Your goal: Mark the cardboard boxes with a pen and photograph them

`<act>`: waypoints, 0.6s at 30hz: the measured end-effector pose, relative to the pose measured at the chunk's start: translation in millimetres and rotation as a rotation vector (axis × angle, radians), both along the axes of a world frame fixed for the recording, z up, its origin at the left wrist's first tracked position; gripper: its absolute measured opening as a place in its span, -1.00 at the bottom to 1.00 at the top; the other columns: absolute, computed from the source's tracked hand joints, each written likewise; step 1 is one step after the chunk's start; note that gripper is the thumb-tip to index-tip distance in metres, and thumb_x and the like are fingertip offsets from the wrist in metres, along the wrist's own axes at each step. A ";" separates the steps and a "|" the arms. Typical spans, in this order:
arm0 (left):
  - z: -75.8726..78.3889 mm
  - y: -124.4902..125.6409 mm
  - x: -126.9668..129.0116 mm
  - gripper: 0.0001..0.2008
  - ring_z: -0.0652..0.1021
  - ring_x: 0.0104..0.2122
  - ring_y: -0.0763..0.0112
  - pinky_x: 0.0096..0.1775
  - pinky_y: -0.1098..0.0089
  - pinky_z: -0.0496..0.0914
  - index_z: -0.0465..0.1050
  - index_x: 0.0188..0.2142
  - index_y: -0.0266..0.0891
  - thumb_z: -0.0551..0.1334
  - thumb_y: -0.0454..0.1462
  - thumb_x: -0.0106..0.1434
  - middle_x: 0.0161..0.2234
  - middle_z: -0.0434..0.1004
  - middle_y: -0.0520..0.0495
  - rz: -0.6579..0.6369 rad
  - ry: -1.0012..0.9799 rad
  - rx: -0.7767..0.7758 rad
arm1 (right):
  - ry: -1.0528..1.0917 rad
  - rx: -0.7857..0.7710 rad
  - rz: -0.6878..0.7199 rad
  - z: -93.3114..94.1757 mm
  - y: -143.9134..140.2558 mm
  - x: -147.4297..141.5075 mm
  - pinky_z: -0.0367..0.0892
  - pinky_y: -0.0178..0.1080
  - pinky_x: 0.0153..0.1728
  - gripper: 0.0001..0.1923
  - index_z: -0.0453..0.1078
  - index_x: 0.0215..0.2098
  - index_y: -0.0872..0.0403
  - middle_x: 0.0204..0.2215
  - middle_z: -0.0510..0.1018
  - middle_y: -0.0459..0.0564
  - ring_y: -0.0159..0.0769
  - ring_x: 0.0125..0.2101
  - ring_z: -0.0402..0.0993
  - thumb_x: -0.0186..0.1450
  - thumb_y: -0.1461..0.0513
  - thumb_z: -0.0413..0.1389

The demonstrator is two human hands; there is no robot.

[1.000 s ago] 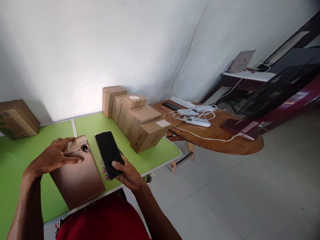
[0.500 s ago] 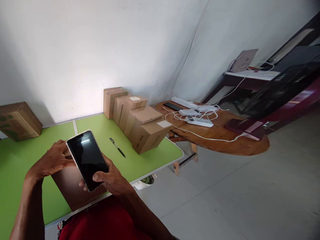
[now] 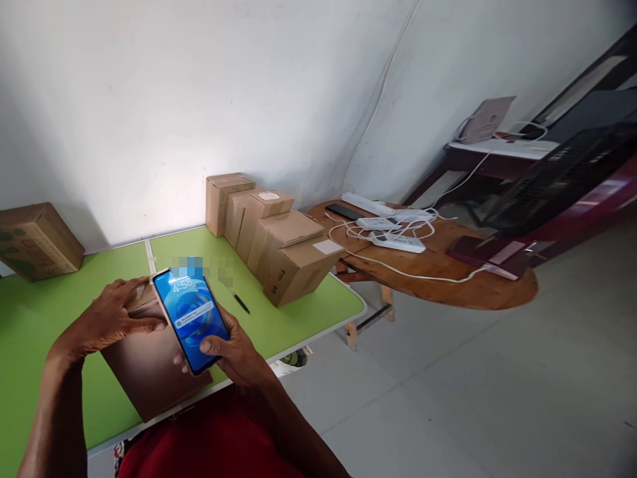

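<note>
Brown cardboard box [image 3: 149, 365] lies flat at the green table's [image 3: 298, 312] near edge, pinned by the left hand [image 3: 112, 318], its fingers spread on top — likely to steady it. Right hand [image 3: 233, 348] cradles a lit phone [image 3: 190, 318] over the box, fingers curled round it, thumb on screen — tilted for reading.

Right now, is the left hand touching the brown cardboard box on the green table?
Touching. The head view shows the left hand with its fingers pressed flat on top of the brown cardboard box, no gap.
</note>
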State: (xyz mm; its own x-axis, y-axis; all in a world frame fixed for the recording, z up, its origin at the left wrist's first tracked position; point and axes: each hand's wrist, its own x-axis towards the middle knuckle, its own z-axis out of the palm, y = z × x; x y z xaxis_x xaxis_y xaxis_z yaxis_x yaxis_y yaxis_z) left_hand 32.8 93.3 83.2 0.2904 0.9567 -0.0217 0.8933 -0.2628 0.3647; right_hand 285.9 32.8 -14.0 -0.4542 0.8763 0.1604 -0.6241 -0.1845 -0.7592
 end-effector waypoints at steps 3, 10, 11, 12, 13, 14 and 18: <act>4.6 -2.0 3.3 0.25 0.40 0.48 -0.41 0.44 -0.17 0.37 0.41 0.54 -0.19 0.37 0.47 0.04 0.46 0.46 -0.36 0.072 0.007 -0.096 | -0.032 -0.032 -0.148 -17.0 10.9 16.6 0.69 -0.13 -0.40 -0.25 0.46 0.15 -0.04 -0.26 0.73 -0.06 -0.11 -0.39 0.76 0.19 -0.13 0.61; 5.5 -1.6 5.4 0.26 0.39 0.50 -0.42 0.43 -0.18 0.39 0.40 0.55 -0.19 0.38 0.46 0.04 0.48 0.45 -0.36 0.095 -0.001 -0.099 | -0.346 -0.131 -0.451 -79.2 72.1 36.4 0.60 -0.16 -0.43 -0.16 0.50 0.01 0.01 -0.31 0.67 -0.05 -0.12 -0.43 0.72 0.12 -0.41 0.46; 4.6 -0.8 4.7 0.24 0.39 0.50 -0.42 0.43 -0.19 0.39 0.40 0.55 -0.19 0.38 0.45 0.05 0.49 0.45 -0.35 0.089 -0.001 -0.096 | -0.390 -0.134 -0.462 -87.5 81.0 34.4 0.58 -0.16 -0.43 -0.17 0.51 -0.04 0.01 -0.34 0.65 -0.05 -0.12 -0.44 0.69 0.09 -0.42 0.46; 3.6 -0.1 4.0 0.23 0.40 0.49 -0.42 0.43 -0.20 0.38 0.41 0.55 -0.18 0.39 0.44 0.06 0.49 0.46 -0.35 0.084 -0.002 -0.092 | -0.423 -0.136 -0.465 -94.8 89.1 31.8 0.57 -0.15 -0.42 -0.19 0.52 -0.11 0.01 -0.38 0.63 -0.06 -0.12 -0.45 0.67 0.06 -0.41 0.46; 2.8 0.6 3.1 0.22 0.42 0.48 -0.41 0.43 -0.21 0.38 0.42 0.54 -0.18 0.39 0.44 0.06 0.48 0.46 -0.35 0.079 -0.005 -0.088 | -0.445 -0.135 -0.464 -101.1 96.2 28.7 0.55 -0.15 -0.42 -0.23 0.52 -0.17 0.01 -0.41 0.61 -0.06 -0.13 -0.45 0.64 0.05 -0.39 0.47; 2.0 1.3 2.2 0.22 0.43 0.47 -0.41 0.43 -0.22 0.38 0.43 0.54 -0.16 0.40 0.45 0.06 0.47 0.48 -0.34 0.077 -0.011 -0.083 | -0.464 -0.132 -0.463 -106.4 102.2 25.7 0.53 -0.16 -0.40 -0.27 0.51 -0.22 0.01 -0.43 0.60 -0.05 -0.15 -0.45 0.61 0.06 -0.37 0.47; -0.2 3.4 -0.5 0.18 0.49 0.42 -0.40 0.43 -0.22 0.39 0.49 0.50 -0.09 0.42 0.46 0.03 0.44 0.52 -0.31 0.081 -0.041 -0.062 | -0.589 -0.115 -0.466 -119.2 116.7 16.2 0.47 -0.18 -0.34 -0.42 0.50 -0.28 0.04 -0.42 0.61 -0.03 -0.18 -0.41 0.56 0.18 -0.25 0.43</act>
State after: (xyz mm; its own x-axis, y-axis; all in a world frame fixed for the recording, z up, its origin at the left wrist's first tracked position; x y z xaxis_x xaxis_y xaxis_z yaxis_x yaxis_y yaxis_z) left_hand 32.3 96.8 83.0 0.2141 0.9742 -0.0713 0.8947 -0.1663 0.4145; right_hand 302.1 149.5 -133.2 -0.0153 0.9951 -0.0980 -0.1545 -0.0992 -0.9830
